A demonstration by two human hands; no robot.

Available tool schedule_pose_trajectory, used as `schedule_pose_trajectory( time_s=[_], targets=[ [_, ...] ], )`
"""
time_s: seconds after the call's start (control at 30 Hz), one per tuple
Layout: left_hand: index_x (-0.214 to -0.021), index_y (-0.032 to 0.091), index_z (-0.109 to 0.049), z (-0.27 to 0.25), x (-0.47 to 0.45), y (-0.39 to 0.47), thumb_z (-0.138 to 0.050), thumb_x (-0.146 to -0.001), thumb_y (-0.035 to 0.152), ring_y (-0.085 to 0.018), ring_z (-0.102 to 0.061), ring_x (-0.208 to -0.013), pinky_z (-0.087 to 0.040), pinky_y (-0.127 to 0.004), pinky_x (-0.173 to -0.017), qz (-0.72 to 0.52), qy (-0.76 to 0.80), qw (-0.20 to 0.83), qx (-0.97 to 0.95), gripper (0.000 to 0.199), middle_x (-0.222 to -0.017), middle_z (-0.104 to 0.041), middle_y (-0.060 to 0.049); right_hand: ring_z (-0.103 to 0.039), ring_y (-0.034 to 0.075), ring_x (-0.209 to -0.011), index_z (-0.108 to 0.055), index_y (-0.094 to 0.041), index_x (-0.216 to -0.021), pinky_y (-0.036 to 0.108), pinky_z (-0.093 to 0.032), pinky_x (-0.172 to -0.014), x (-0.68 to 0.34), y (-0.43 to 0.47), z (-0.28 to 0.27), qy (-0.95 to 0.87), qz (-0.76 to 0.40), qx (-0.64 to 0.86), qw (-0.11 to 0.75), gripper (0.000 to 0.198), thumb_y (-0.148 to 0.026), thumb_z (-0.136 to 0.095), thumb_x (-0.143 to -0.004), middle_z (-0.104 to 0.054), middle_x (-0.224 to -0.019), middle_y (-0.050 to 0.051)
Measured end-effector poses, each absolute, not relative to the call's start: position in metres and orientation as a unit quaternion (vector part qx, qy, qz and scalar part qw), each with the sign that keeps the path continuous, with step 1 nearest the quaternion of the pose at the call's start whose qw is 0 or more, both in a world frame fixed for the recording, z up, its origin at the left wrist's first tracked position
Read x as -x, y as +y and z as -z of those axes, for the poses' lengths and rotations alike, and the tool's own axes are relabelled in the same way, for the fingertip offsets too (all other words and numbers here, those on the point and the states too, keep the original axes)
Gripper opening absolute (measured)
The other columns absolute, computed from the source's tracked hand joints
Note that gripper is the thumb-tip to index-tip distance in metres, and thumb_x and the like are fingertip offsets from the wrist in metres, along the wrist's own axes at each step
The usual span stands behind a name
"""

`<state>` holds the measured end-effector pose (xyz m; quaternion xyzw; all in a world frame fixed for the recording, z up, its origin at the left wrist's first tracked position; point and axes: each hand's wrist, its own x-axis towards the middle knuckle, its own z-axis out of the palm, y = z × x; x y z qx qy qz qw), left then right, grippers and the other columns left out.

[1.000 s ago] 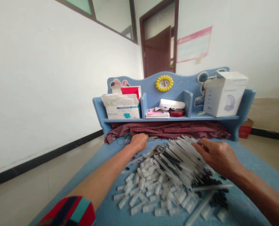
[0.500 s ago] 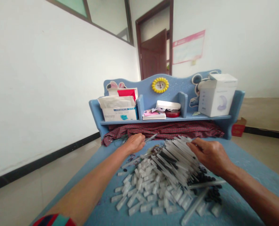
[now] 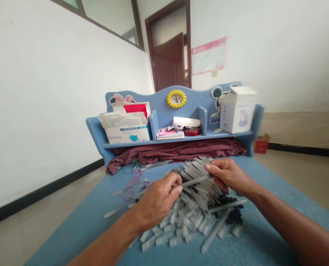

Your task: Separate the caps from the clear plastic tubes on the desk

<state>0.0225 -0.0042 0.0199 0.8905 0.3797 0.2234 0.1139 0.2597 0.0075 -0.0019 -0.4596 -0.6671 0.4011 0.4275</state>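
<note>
Above the pile, a translucent white pen barrel (image 3: 195, 181) lies between my two hands. My left hand (image 3: 160, 197) pinches around its left end. The fingers of my right hand (image 3: 229, 175) are closed on its right end. Beneath them a heap of similar pen barrels (image 3: 199, 199) points toward the back, with dark ones partly hidden among them. Short frosted pen caps (image 3: 178, 231) spread in front of the heap. Small black plugs (image 3: 233, 210) are clustered to the right, with a loose barrel (image 3: 216, 231) lying nearby.
Along the back of the blue table (image 3: 103, 229) runs a shelf holding a mask box (image 3: 128, 133), a red tin (image 3: 191, 131) and a white carton (image 3: 236, 114). A checked cloth (image 3: 178, 149) is bunched below it. Thin clear pieces (image 3: 157, 164) lie before the cloth.
My left hand has come back from near the cloth to the heap, meeting my right hand. A pen barrel is now held between both. The view has turned slightly right.
</note>
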Motion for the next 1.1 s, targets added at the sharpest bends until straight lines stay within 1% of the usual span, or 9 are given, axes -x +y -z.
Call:
schedule_pose_trajectory(
  time_s=[0.17, 0.37, 0.47, 0.6, 0.67, 0.8, 0.87, 0.97, 1.1],
  targets=[
    [-0.084, 0.018, -0.058, -0.011, -0.014, -0.006, -0.042, -0.090, 0.024, -0.016, -0.056, -0.079, -0.039, -0.025, -0.070, -0.246, 0.362, 0.089, -0.895, 0.018, -0.080, -0.060, -0.002, -0.034, 0.005, -0.026, -0.047, -0.019, -0.058, 0.017, -0.021, -0.030, -0.259, 0.005, 0.001, -0.683, -0.422, 0.455, 0.385, 0.044, -0.055, -0.049, -0.083, -0.044, -0.033, -0.007],
    [-0.088, 0.014, -0.061, -0.004, -0.014, -0.008, -0.040, -0.091, 0.023, -0.017, -0.055, -0.078, -0.039, -0.025, -0.070, -0.262, 0.354, 0.078, -0.894, 0.023, -0.079, -0.059, -0.004, -0.035, 0.005, -0.026, -0.048, -0.019, -0.061, 0.016, -0.022, -0.030, -0.256, 0.002, 0.002, -0.688, -0.445, 0.440, 0.368, 0.044, -0.056, -0.049, -0.083, -0.046, -0.034, -0.007],
    [-0.086, 0.014, -0.061, -0.004, -0.016, -0.009, -0.040, -0.091, 0.025, -0.015, -0.054, -0.074, -0.038, -0.025, -0.068, -0.267, 0.362, 0.120, -0.885, 0.025, -0.077, -0.057, -0.003, -0.039, 0.006, -0.028, -0.046, -0.019, -0.062, 0.016, -0.025, -0.030, -0.256, 0.001, 0.001, -0.679, -0.457, 0.427, 0.385, 0.040, -0.053, -0.056, -0.080, -0.050, -0.037, -0.006],
    [-0.072, 0.015, -0.057, -0.006, -0.017, -0.010, -0.039, -0.090, 0.029, -0.011, -0.046, -0.059, -0.034, -0.021, -0.057, -0.252, 0.383, 0.243, -0.855, 0.029, -0.061, -0.045, 0.004, -0.049, 0.008, -0.036, -0.051, -0.017, -0.070, 0.018, -0.035, -0.037, -0.255, -0.001, -0.005, -0.667, -0.478, 0.391, 0.417, 0.036, -0.050, -0.065, -0.074, -0.058, -0.046, -0.004],
    [-0.069, 0.015, -0.055, -0.007, -0.016, -0.009, -0.039, -0.089, 0.031, -0.010, -0.043, -0.056, -0.031, -0.021, -0.054, -0.248, 0.393, 0.276, -0.841, 0.030, -0.058, -0.041, 0.005, -0.052, 0.009, -0.039, -0.052, -0.017, -0.073, 0.019, -0.038, -0.039, -0.256, -0.001, -0.007, -0.672, -0.473, 0.388, 0.417, 0.036, -0.050, -0.066, -0.073, -0.061, -0.049, -0.003],
    [-0.070, 0.015, -0.056, -0.006, -0.015, -0.008, -0.040, -0.088, 0.033, -0.011, -0.043, -0.058, -0.031, -0.021, -0.055, -0.253, 0.400, 0.285, -0.833, 0.030, -0.059, -0.041, 0.004, -0.047, 0.008, -0.032, -0.052, -0.018, -0.068, 0.018, -0.030, -0.033, -0.257, -0.001, -0.005, -0.695, -0.419, 0.434, 0.391, 0.040, -0.054, -0.052, -0.083, -0.056, -0.043, -0.003],
    [-0.071, 0.014, -0.057, -0.005, -0.015, -0.008, -0.040, -0.088, 0.033, -0.011, -0.043, -0.058, -0.031, -0.021, -0.055, -0.252, 0.399, 0.285, -0.834, 0.030, -0.059, -0.041, 0.004, -0.043, 0.007, -0.030, -0.049, -0.018, -0.064, 0.017, -0.027, -0.031, -0.257, -0.001, -0.004, -0.695, -0.412, 0.446, 0.385, 0.041, -0.054, -0.049, -0.084, -0.053, -0.040, -0.004],
    [-0.069, 0.015, -0.055, -0.005, -0.015, -0.008, -0.040, -0.088, 0.034, -0.011, -0.043, -0.057, -0.032, -0.021, -0.055, -0.248, 0.396, 0.286, -0.837, 0.031, -0.059, -0.041, 0.004, -0.047, 0.008, -0.033, -0.049, -0.018, -0.069, 0.018, -0.032, -0.034, -0.256, -0.002, -0.007, -0.681, -0.455, 0.419, 0.392, 0.036, -0.051, -0.058, -0.079, -0.057, -0.045, -0.004],
    [-0.067, 0.016, -0.054, -0.005, -0.015, -0.007, -0.039, -0.088, 0.034, -0.011, -0.043, -0.058, -0.033, -0.021, -0.055, -0.248, 0.401, 0.289, -0.833, 0.031, -0.059, -0.042, 0.004, -0.053, 0.010, -0.038, -0.050, -0.018, -0.087, 0.020, -0.038, -0.038, -0.256, -0.004, -0.012, -0.665, -0.501, 0.382, 0.401, 0.039, -0.050, -0.066, -0.072, -0.061, -0.053, -0.004]
  ],
)
